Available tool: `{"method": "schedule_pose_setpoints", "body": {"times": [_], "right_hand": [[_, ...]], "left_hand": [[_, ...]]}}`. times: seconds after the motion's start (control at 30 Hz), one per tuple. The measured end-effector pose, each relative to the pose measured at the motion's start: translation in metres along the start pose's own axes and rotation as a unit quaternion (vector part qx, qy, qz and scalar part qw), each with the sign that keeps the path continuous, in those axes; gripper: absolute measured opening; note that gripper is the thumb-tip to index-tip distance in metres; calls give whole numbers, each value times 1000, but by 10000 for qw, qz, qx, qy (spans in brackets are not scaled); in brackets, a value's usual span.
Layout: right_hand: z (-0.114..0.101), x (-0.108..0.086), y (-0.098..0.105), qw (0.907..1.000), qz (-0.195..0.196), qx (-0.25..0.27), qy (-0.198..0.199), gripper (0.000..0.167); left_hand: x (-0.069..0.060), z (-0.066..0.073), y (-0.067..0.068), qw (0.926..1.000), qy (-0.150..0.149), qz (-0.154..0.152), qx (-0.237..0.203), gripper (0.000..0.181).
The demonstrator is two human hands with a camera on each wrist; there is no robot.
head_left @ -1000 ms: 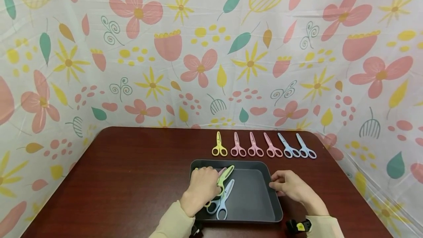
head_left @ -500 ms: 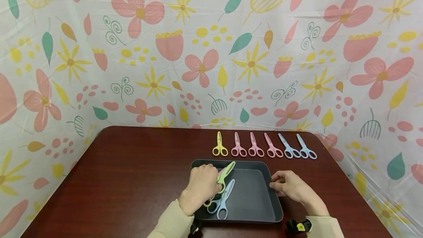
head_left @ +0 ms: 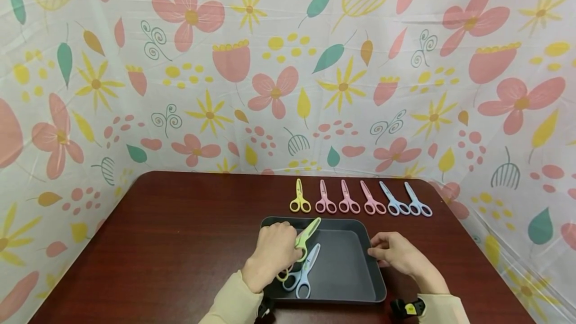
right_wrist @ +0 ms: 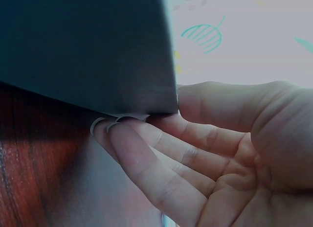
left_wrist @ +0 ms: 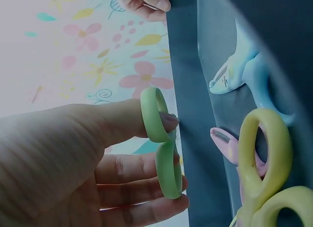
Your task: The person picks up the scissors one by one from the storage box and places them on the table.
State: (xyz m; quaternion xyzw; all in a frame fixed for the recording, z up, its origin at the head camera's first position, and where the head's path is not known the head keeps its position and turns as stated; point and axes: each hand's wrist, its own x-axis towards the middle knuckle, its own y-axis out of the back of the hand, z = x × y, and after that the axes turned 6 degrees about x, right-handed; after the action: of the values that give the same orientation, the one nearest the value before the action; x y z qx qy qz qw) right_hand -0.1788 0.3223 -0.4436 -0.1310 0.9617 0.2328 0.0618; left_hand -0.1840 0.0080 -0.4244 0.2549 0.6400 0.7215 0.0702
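Observation:
My left hand (head_left: 274,251) pinches green scissors (head_left: 307,235) by the handles, over the left side of a dark grey tray (head_left: 346,264). In the left wrist view the thumb and fingers sit in and behind the green handle loops (left_wrist: 168,175). Below them in the tray lie light blue scissors (head_left: 303,279), yellow scissors (left_wrist: 250,161) and pink scissors (left_wrist: 227,145), the last two partly hidden by the hand in the head view. My right hand (head_left: 398,254) grips the tray's right edge, thumb at the rim and fingers underneath.
Along the back of the brown table (head_left: 180,234) a row of scissors lies with blades pointing away: yellow scissors (head_left: 299,194), several pink scissors (head_left: 323,193) and blue scissors (head_left: 391,198). A flower-patterned sheet (head_left: 270,64) hangs behind the table.
The green scissors have risen slightly in my left hand, their tip moving up and away. My right hand has stayed on the tray's edge.

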Motion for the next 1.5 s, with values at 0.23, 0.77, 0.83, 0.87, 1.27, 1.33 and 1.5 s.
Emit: {"method": "schedule_pose_setpoints", "body": {"times": [0.23,0.77,0.83,0.87,1.27,1.33,1.5], "right_hand": [[-1,0,0,10000,12,-2,-4,17],[1,-1,-1,9999,122,-84,20,16],[0,0,-2,9998,159,-91,-2,16],[0,0,-2,9998,180,-91,-17,16],[1,-2,-8,9989,413,40,-233,18],[0,-3,-8,9983,516,44,-259,18],[-2,-2,-10,9965,766,-95,-314,18]], "left_hand": [[0,0,3,10000,5,5,-22,37],[1,0,2,9998,103,194,-32,40],[1,0,2,9997,116,206,-52,41],[1,0,2,9997,127,210,-66,41],[3,-15,4,9991,277,294,-85,51],[6,-18,8,9990,241,366,-38,50],[14,-30,19,9987,260,418,-137,48]]}}
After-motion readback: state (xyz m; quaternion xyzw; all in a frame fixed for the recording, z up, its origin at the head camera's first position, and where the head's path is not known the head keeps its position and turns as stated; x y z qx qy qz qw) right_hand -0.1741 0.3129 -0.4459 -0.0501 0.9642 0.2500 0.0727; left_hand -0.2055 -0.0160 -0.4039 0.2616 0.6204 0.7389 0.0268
